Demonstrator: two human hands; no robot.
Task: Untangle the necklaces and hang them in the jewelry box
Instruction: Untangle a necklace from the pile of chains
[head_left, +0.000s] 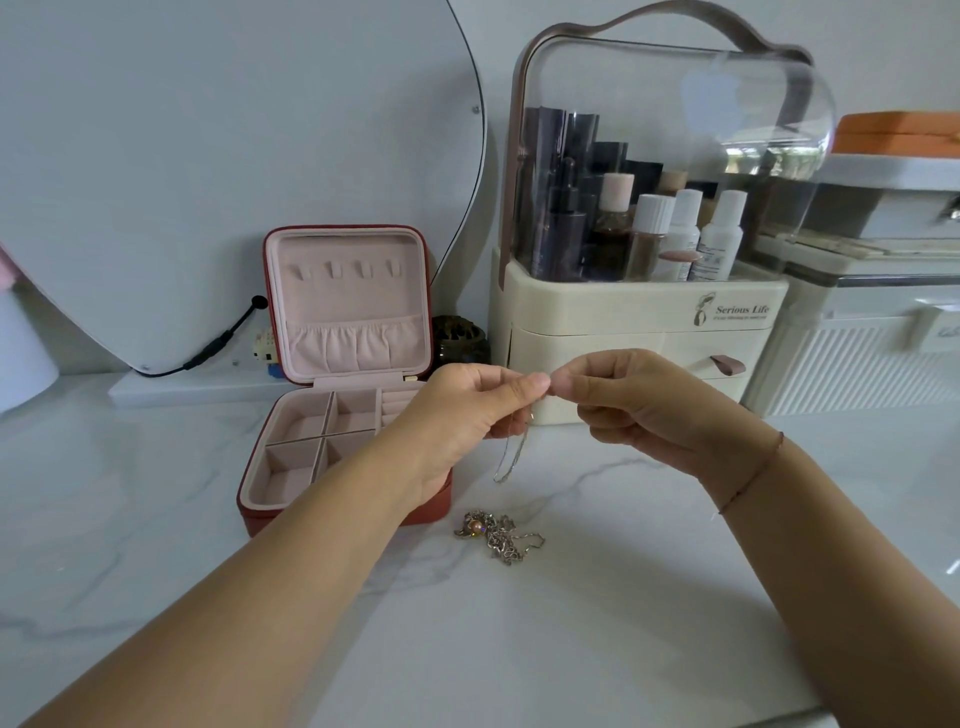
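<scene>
Item 1: silver chain (511, 457), pinched at top between my left hand (467, 410) and right hand (639, 405), both hands gripping it, fingertips meeting; loop hangs above table (571, 649)
Item 2: tangled necklaces (498, 538), heap on table, below hanging chain, apart from it, near jewelry box (260, 514)
Box open, lid upright, hooks (345, 269) bare
Step, as I judge: one chain freed, none hung
Next: carry chain to lid hook, seat it without snagging; heap after
</scene>
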